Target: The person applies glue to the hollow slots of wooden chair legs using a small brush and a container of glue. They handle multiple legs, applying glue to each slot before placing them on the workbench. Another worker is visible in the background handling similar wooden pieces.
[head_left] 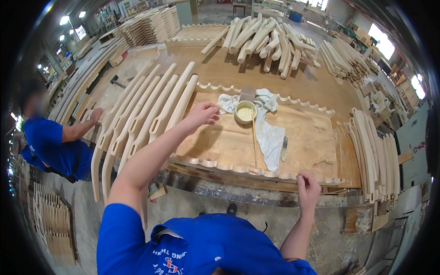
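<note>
Blue short-sleeved shirt (192, 247); collar open; red-and-white printed marking on front; forearms bare; no gloves

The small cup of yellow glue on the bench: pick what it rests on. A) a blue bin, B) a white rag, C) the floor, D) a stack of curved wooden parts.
B: the cup sits on the crumpled white rag spread over the wooden board, with a thin stick leaning out of it.
</note>
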A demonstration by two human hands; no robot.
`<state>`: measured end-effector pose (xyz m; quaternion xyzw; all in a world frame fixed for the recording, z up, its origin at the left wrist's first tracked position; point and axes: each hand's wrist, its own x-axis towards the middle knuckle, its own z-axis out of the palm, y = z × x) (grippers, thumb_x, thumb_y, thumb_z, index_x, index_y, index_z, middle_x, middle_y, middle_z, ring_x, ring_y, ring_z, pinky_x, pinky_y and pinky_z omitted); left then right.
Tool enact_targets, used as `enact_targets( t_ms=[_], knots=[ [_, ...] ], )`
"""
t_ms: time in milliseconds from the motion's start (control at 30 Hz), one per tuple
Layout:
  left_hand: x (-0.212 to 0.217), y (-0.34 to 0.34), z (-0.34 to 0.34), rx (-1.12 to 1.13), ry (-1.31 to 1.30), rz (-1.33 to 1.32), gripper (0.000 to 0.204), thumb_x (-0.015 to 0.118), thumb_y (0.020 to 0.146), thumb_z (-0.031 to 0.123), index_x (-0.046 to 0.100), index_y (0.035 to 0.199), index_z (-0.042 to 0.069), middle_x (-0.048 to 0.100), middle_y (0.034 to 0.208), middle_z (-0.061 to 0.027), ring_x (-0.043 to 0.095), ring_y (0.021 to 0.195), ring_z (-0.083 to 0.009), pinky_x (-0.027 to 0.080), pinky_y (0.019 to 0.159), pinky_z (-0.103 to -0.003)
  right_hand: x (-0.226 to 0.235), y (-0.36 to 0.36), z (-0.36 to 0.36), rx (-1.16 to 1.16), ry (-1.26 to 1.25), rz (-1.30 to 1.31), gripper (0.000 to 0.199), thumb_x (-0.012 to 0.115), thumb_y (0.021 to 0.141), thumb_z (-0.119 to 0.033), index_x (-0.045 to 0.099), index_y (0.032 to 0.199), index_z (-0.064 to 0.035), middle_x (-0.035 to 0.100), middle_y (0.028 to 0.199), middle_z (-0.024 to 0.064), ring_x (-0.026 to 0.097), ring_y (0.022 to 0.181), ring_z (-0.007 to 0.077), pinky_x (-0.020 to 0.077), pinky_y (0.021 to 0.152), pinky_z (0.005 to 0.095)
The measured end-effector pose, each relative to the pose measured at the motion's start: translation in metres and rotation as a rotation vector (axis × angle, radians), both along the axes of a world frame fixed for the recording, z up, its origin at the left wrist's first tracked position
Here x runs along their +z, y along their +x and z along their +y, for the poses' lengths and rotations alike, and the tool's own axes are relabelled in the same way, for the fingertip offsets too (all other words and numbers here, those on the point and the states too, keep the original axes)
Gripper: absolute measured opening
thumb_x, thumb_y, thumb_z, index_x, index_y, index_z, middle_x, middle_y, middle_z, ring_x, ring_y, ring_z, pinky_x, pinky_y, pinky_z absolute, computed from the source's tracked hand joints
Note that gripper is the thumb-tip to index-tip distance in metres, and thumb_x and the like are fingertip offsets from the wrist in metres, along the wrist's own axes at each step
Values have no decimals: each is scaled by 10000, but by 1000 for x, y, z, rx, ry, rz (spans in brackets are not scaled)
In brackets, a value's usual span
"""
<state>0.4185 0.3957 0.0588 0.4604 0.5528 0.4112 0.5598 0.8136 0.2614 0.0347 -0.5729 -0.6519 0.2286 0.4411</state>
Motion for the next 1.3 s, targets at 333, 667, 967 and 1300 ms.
enact_targets(
  t_ms=[333, 667, 967, 1300],
  knots=[
    [-50, 44, 132, 42, -58, 266, 244, 671, 780, 220, 634, 818, -17, 616, 655, -85, 544, 428, -169, 429, 360, -309, -11, -90, 72, 270, -145, -89, 228, 639, 821, -218, 644, 940, -23, 660, 784, 147, 642, 713, 285, 504, 657, 360],
    [-45, 71, 111, -15, -184, 175, 311, 641, 826, 201, 555, 1078, 40, 628, 875, -116, 658, 722, -249, 577, 551, -455, -42, -96, 119, 385, -333, -348, 225, 616, 825, -226, 540, 856, -16, 612, 683, 147, 623, 631, 268, 497, 601, 372],
    [6, -30, 32, 127, 106, -114, 327, 544, 880, 223, 528, 1177, 87, 620, 997, -87, 648, 797, -223, 572, 566, -402, 15, -90, 113, 636, -396, 418, 158, 489, 961, -151, 569, 972, -16, 580, 713, 33, 524, 595, 78, 420, 546, 208],
    [34, -157, -206, 380, 99, -899, 517, 412, 956, 494, 500, 1246, 75, 573, 1196, -142, 584, 1092, -324, 474, 858, -642, 163, -271, 56, 783, 699, -526, 88, 633, 837, -150, 598, 877, -80, 611, 749, 66, 570, 693, 243, 426, 620, 347]
  ],
)
